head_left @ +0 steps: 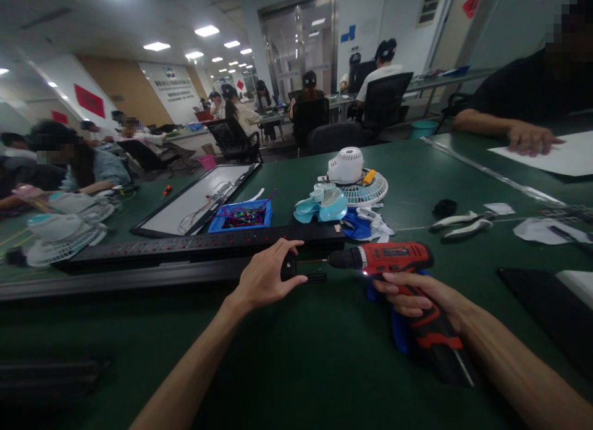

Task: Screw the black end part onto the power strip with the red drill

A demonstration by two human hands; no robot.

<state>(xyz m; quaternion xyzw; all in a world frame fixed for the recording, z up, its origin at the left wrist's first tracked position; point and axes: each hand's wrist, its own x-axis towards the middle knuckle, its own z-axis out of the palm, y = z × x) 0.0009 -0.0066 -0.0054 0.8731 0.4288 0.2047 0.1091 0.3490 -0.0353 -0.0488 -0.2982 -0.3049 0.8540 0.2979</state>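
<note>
My right hand point(428, 297) is wrapped around the grip of a red and black cordless drill point(396, 255), held level with its chuck pointing left. A thin bit reaches from the chuck to a black end piece point(288, 266) on a long black bar point(185, 272). My left hand point(259, 272) grips that end, thumb below and fingers above. Whether the bit touches a screw is too small to tell. Just behind the bar lies a long black power strip point(222, 238) with red marks. A blue object point(399, 328) shows partly behind the drill grip.
Beyond the strip are a blue tray point(269, 215) of wires, light-blue fan blades point(320, 204) and a white fan housing point(347, 165). Pliers point(467, 225) lie to the right. A framed panel point(199, 195) lies back left. A co-worker's hand point(532, 136) rests on paper at right.
</note>
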